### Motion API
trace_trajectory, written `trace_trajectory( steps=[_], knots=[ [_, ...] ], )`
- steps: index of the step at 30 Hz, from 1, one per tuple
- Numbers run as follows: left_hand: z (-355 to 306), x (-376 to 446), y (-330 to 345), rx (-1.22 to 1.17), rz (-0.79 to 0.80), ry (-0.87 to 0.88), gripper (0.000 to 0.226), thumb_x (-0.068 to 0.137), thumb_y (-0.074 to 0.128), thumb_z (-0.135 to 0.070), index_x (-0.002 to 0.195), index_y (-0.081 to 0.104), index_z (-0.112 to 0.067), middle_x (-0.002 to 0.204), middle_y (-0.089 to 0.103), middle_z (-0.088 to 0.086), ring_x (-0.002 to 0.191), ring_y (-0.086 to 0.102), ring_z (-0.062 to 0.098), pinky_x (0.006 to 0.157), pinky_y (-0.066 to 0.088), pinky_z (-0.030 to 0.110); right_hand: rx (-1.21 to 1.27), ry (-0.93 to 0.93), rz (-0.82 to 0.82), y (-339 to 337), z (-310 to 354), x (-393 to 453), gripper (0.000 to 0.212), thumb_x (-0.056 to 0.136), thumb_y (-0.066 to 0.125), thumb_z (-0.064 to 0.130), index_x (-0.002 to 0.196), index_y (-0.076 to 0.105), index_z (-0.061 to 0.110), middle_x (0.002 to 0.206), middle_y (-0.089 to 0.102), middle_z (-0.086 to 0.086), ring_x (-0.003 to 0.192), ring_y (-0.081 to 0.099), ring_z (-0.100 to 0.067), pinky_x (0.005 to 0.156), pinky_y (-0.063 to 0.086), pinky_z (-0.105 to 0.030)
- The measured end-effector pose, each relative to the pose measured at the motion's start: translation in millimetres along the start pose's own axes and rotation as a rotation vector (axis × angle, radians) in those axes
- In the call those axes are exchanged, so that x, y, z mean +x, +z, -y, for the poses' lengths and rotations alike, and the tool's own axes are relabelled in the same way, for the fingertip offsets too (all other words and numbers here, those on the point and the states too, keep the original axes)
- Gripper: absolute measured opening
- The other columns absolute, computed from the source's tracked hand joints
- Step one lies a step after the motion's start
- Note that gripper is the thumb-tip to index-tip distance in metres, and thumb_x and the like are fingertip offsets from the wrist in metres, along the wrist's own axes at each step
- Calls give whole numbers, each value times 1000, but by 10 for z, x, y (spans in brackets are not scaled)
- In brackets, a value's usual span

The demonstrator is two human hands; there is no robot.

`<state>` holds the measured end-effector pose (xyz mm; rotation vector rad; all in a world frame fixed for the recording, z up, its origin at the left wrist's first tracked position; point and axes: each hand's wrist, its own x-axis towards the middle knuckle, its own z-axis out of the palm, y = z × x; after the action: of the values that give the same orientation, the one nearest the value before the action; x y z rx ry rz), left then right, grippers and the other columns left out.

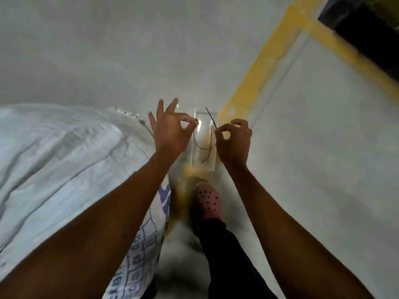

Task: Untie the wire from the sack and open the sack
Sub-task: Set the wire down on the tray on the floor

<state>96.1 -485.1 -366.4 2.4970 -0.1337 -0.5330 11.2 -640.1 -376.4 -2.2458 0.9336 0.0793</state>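
Note:
A thin dark wire (pixel 199 145) hangs in a loop in the air between both hands, clear of the sack. My left hand (pixel 170 130) pinches one end between thumb and forefinger, the other fingers spread. My right hand (pixel 234 139) pinches the wire further along, and its free end sticks up above the fingers. The big white woven sack (pixel 64 160) with blue print lies on the left, under my left forearm. Its frayed mouth edge (pixel 127 114) points toward the hands; I cannot tell how far it gapes.
The floor is grey concrete with a yellow painted line (pixel 265 61) running from the feet up to the far right. A clear rectangular plate (pixel 205 156) lies on the floor below the hands. My foot in a pink clog (pixel 207 200) stands beside the sack. Dark objects sit top right.

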Motion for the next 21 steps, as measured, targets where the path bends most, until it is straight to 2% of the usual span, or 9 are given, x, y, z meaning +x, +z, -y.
trace_trajectory(
  steps=[4, 7, 10, 16, 21],
  knots=[
    [242, 332, 959, 74, 15, -98, 23, 95, 70, -50, 98, 83, -32, 171, 36, 1, 164, 12, 32, 126, -1, 66, -119, 59, 110, 556, -754, 416, 9, 92, 76, 26, 97, 83, 22, 151, 54, -8, 138, 48, -32, 106, 44, -48],
    [482, 527, 1548, 100, 46, -127, 20, 94, 73, -48, 101, 83, -32, 172, 34, 0, 164, 11, 32, 125, -1, 68, -128, 46, 131, 993, -1181, 617, 14, 91, 75, 25, 99, 84, 19, 159, 49, -11, 147, 42, -33, 112, 41, -49],
    [712, 627, 2012, 190, 76, -96, 21, 95, 72, -47, 104, 84, -32, 173, 31, 1, 164, 11, 34, 123, 4, 72, -214, -65, 151, 1416, -1537, 729, 15, 91, 73, 23, 98, 84, 14, 161, 46, -17, 151, 36, -40, 118, 35, -51],
    [1078, 692, 2496, 434, 130, -35, 24, 99, 66, -45, 104, 83, -29, 172, 30, 5, 161, 19, 39, 119, 26, 74, -537, -180, 185, 1961, -1915, 781, 18, 94, 62, 15, 88, 79, 13, 164, 39, -16, 156, 24, -47, 124, 19, -66],
    [1143, 687, 2591, 506, 133, 22, 21, 98, 69, -41, 105, 82, -27, 168, 36, 6, 159, 23, 38, 118, 29, 72, -591, -198, 190, 2072, -2059, 815, 13, 95, 66, 18, 94, 79, 16, 165, 40, -13, 156, 24, -46, 122, 21, -69]
  ],
)
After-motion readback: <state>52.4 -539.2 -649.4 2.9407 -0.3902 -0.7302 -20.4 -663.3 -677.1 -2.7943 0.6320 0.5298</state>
